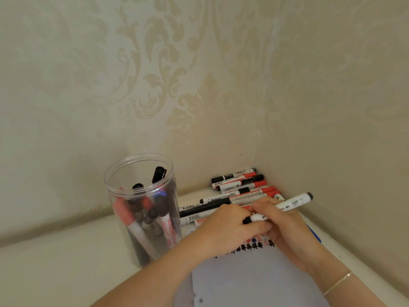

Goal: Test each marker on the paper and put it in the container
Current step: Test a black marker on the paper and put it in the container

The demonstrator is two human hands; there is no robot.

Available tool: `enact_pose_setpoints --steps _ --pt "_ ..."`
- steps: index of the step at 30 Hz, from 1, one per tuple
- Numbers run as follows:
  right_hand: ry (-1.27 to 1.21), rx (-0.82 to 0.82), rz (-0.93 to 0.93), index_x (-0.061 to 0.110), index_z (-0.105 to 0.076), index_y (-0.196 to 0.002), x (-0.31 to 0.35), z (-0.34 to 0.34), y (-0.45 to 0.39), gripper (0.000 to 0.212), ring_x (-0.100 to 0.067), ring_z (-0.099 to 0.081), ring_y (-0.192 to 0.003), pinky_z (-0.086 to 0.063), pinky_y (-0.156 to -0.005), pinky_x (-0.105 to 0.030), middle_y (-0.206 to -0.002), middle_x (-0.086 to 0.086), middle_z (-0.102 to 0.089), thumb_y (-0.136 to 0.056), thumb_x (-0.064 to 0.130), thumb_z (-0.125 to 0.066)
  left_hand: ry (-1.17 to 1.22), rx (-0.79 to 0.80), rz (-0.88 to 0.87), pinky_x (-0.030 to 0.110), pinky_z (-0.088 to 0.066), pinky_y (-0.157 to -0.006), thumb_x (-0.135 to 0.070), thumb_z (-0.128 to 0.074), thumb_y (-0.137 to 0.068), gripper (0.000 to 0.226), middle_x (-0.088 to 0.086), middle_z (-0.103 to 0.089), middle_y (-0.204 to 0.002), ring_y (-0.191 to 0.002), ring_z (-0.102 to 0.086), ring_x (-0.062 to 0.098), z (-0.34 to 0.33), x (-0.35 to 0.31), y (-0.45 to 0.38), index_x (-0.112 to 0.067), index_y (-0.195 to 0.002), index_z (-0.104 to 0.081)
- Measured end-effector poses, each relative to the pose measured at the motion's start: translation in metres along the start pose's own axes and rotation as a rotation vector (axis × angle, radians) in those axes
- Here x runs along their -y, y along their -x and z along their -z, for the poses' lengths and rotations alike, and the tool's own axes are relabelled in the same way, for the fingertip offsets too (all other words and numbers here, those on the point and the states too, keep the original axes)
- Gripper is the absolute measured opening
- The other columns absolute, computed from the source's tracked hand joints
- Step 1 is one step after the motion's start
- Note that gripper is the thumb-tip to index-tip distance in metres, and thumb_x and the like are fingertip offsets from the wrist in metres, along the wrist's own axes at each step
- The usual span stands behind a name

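Note:
A white marker (294, 203) with black ends lies across both hands, above the white paper (254, 280). My right hand (281, 222) grips its barrel. My left hand (223, 231) holds the black cap end with its fingertips. A row of small black, red and blue scribbles (254, 244) crosses the paper just under the hands. A clear plastic container (141, 209) stands upright to the left, holding several markers. A pile of loose red- and black-capped markers (239, 189) lies in the corner behind the hands.
Patterned walls (199, 85) close in at the back and on the right, forming a tight corner. The pale tabletop (55, 262) stretches left of the container. A blue item (314, 234) peeks out beside my right wrist.

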State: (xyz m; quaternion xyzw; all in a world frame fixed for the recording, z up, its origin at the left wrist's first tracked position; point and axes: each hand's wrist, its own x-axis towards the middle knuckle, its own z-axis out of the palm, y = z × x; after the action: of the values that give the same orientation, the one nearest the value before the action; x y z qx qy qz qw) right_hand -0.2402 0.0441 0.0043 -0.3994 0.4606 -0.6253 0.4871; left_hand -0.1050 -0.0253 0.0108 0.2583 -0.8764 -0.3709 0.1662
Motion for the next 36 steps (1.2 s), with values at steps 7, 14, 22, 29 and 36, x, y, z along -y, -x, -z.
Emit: enact_pose_setpoints --steps 7,14,22,29,36 --pt "-0.022 -0.168 0.068 -0.003 -0.062 -0.079 -0.002 0.003 -0.001 0.015 -0.028 -0.056 -0.058 -0.051 -0.051 -0.032 -0.067 -0.014 -0.062 -0.084 0.011 -0.06 -0.027 0.121 0.061 0.02 -0.031 -0.053 -0.057 -0.065 -0.08 0.032 -0.016 -0.045 -0.053 -0.048 -0.039 0.001 0.016 -0.003 0.002 -0.025 -0.078 -0.06" --pt "-0.051 -0.456 0.054 0.008 -0.056 -0.074 -0.008 0.034 -0.001 0.015 -0.019 -0.06 -0.054 -0.054 -0.051 -0.028 -0.066 -0.009 -0.062 -0.087 0.009 -0.063 -0.3 -0.036 0.065 0.031 -0.043 -0.057 -0.032 -0.056 -0.09 0.016 -0.009 -0.055 -0.082 -0.071 -0.054 0.013 -0.008 0.011 0.002 -0.023 -0.09 -0.042" --pt "0.527 -0.645 0.038 0.012 -0.041 -0.057 -0.026 0.032 -0.006 0.029 -0.015 -0.038 -0.043 -0.032 -0.044 -0.024 -0.053 -0.009 -0.047 -0.077 0.006 -0.061 -0.114 -0.1 -0.021 0.008 -0.036 -0.063 -0.008 -0.044 -0.094 0.02 -0.01 -0.064 -0.115 -0.085 -0.052 -0.001 -0.028 0.028 -0.001 -0.027 -0.095 -0.039" --pt "0.603 -0.73 0.058 0.016 -0.033 -0.056 -0.029 0.034 -0.01 0.034 -0.016 -0.03 -0.052 -0.026 -0.047 -0.024 -0.053 -0.001 -0.036 -0.075 0.007 -0.059 -0.034 -0.149 -0.024 0.004 -0.034 -0.058 -0.004 -0.044 -0.093 0.021 -0.012 -0.066 -0.111 -0.075 -0.05 -0.019 -0.032 0.036 -0.002 -0.025 -0.089 -0.045" --pt "0.69 -0.678 0.1 0.014 -0.03 -0.057 -0.031 0.031 -0.008 0.036 -0.014 -0.027 -0.048 -0.024 -0.038 -0.019 -0.053 -0.001 -0.033 -0.079 0.003 -0.056 -0.041 -0.164 -0.033 0.004 -0.034 -0.06 -0.005 -0.044 -0.093 0.023 -0.012 -0.066 -0.113 -0.081 -0.049 -0.019 -0.033 0.037 -0.002 -0.027 -0.085 -0.043"
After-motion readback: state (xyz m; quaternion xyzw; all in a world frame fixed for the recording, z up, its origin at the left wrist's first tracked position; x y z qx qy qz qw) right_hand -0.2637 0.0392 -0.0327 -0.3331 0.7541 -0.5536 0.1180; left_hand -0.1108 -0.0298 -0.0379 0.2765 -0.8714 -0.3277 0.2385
